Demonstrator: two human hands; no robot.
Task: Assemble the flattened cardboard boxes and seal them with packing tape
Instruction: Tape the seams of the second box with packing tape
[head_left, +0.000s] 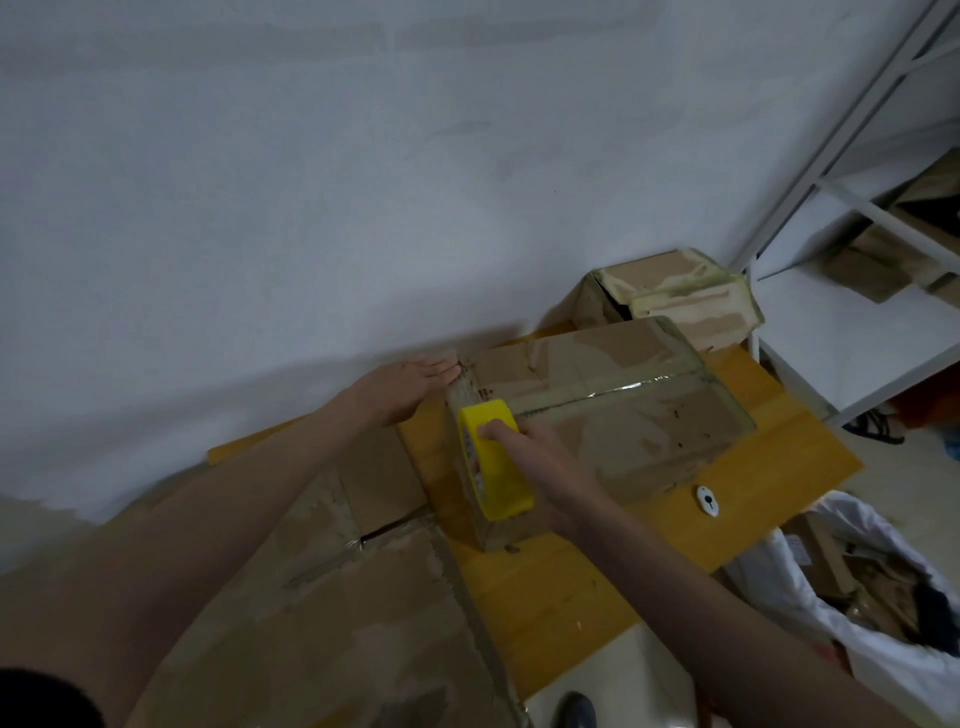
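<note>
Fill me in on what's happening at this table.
A person is taping a cardboard box shut on a yellow table. The right hand grips a yellow tape dispenser at the box's near end, where a tape strip already runs along the top seam. The left hand lies flat against the box's left side, steadying it. Flattened cardboard lies nearby; another taped box sits behind.

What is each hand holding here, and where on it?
Right hand grips the yellow tape roll across its outer band. Left hand lies flat against the box end.
</note>
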